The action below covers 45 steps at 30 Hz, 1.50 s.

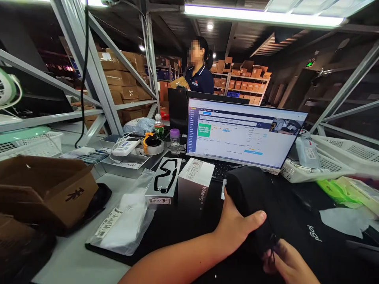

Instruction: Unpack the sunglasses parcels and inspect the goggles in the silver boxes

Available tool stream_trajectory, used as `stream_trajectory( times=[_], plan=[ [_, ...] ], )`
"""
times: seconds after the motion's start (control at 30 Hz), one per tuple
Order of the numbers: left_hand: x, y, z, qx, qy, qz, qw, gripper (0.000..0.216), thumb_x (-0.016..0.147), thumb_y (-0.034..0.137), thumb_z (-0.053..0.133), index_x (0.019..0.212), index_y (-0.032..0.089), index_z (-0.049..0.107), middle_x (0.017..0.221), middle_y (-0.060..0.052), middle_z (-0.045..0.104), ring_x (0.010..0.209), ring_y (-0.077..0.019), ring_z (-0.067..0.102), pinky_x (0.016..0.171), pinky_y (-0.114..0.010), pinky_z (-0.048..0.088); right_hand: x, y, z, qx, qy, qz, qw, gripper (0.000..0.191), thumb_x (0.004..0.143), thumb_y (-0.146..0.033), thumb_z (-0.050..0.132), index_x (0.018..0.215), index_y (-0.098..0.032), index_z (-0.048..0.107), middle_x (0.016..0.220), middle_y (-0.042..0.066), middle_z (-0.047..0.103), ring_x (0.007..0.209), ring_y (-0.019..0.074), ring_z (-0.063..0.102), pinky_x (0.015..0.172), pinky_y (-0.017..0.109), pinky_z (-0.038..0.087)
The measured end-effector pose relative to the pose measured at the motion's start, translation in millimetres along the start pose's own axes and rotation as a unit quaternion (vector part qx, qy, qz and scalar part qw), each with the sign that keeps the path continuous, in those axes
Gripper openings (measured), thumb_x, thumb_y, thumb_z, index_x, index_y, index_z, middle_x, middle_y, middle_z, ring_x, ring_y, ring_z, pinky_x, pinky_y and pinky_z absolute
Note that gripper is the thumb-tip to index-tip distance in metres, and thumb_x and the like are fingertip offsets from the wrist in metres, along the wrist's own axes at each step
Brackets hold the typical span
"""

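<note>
A long, dark black pouch (251, 193) is held over the desk mat in front of the monitor. My left hand (237, 223) grips its left side, thumb laid across the top and fingers hidden underneath. At the near end of the pouch, my right hand (286, 258) pinches what looks like a thin dark cord, partly blurred. A small white tag shows by my left fingertips. Left of the pouch stand a white and dark box (196, 179) and a flat box with a glasses-like print (164, 177). A clear plastic bag (127, 223) with a white label lies nearer me.
Behind the pouch are a monitor (237, 134) and a keyboard. Open cardboard boxes (71, 197) stand at left; a purple-capped bottle (175, 142) and tape roll (155, 146) sit behind. White baskets (322, 171) are at right. A person (201, 79) stands beyond the monitor.
</note>
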State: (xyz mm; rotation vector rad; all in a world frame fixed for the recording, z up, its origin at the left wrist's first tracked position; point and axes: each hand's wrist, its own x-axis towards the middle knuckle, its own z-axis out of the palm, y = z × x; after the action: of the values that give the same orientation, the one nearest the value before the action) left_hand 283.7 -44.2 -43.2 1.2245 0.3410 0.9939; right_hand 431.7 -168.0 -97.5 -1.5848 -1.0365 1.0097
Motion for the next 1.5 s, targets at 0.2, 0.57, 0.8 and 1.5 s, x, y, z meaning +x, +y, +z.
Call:
stream_trajectory(
  times=[0.2,0.57,0.8,1.5],
  plan=[
    [-4.1,2.9,1.2,0.015,-0.01,0.003,1.0,0.08,0.074,0.042,0.08,0.135,0.023,0.031,0.135,-0.013,0.061,0.121,-0.0288,0.064,0.106,-0.052,0.052,-7.8,-5.0,-2.5,-0.014,-0.017,-0.012,1.0,0.056,0.087,-0.072,0.059,0.075,-0.018,0.069,0.068,0.008,0.07,0.063,0.0214,0.066,0.068,0.036,0.055],
    [-7.6,-1.8,3.1,0.125,-0.032,0.013,0.992,0.091,0.072,0.032,0.083,0.143,0.023,0.028,0.141,-0.015,0.056,0.132,-0.0308,0.056,0.114,-0.053,0.045,-10.1,16.6,-10.9,0.147,-0.03,0.085,0.985,0.074,0.076,-0.091,0.048,0.078,-0.018,0.061,0.077,0.011,0.073,0.057,0.0236,0.068,0.063,0.039,0.054],
    [-4.4,-8.2,3.0,0.131,-0.019,0.069,0.989,0.098,0.063,0.031,0.088,0.142,0.021,0.031,0.143,-0.013,0.054,0.134,-0.0286,0.053,0.121,-0.049,0.036,-13.7,1.7,6.1,0.086,-0.009,0.048,0.995,0.059,0.08,-0.076,0.066,0.068,-0.018,0.066,0.059,0.003,0.064,0.052,0.0157,0.059,0.058,0.029,0.049],
    [6.6,-8.3,-1.9,0.017,0.044,0.006,0.999,0.092,0.072,0.034,0.086,0.147,0.022,0.034,0.142,-0.013,0.058,0.132,-0.0295,0.056,0.116,-0.046,0.042,-19.7,-7.5,-7.1,-0.159,0.103,-0.183,0.965,0.051,0.101,-0.05,0.048,0.06,-0.021,0.058,0.057,0.001,0.058,0.052,0.0145,0.056,0.053,0.024,0.044]
  ],
)
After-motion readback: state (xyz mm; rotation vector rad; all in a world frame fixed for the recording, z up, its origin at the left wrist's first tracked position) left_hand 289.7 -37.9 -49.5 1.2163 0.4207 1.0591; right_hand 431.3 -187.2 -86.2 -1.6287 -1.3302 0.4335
